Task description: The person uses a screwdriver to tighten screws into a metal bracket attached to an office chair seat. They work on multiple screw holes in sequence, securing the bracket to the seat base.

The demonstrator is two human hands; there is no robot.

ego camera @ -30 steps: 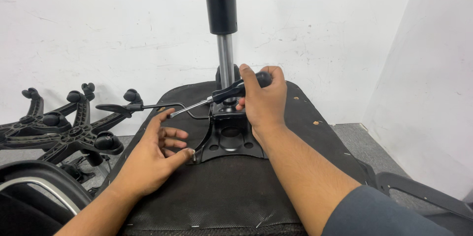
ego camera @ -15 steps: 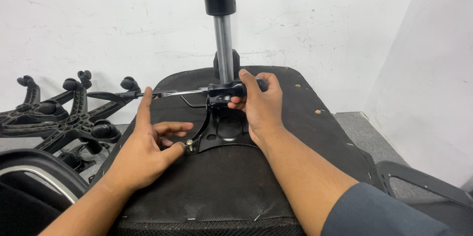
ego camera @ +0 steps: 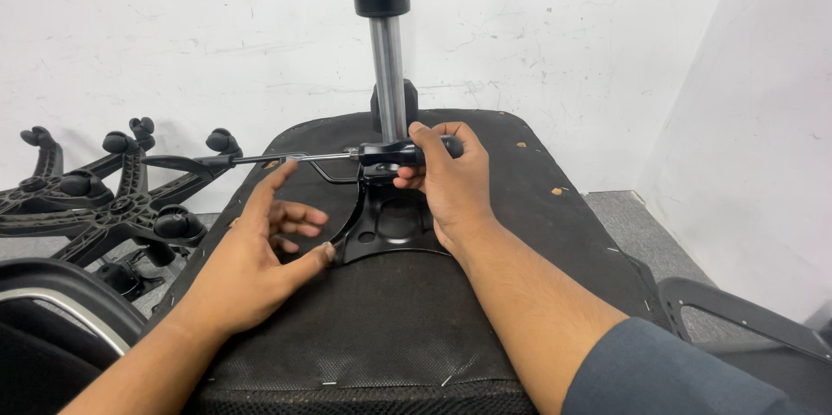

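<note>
An upturned black chair seat [ego camera: 390,320] lies in front of me, its black metal mechanism plate [ego camera: 386,224] bolted on top and a gas lift cylinder [ego camera: 386,51] standing straight up from it. My right hand [ego camera: 446,177] grips the black handle of a screwdriver [ego camera: 381,155], whose shaft lies level and points left. My left hand [ego camera: 260,250] rests on the seat with fingers spread; its forefinger reaches up to the shaft and its thumb touches the plate's left corner.
A black five-star chair base with casters [ego camera: 113,198] lies at the left. A black curved chair part with a silver edge [ego camera: 61,311] sits at the lower left, a black armrest piece [ego camera: 745,320] at the lower right. White walls close behind and right.
My right hand has levelled the screwdriver from a downward tilt, the tip swinging up to the left. My left forefinger has stretched up to meet the shaft.
</note>
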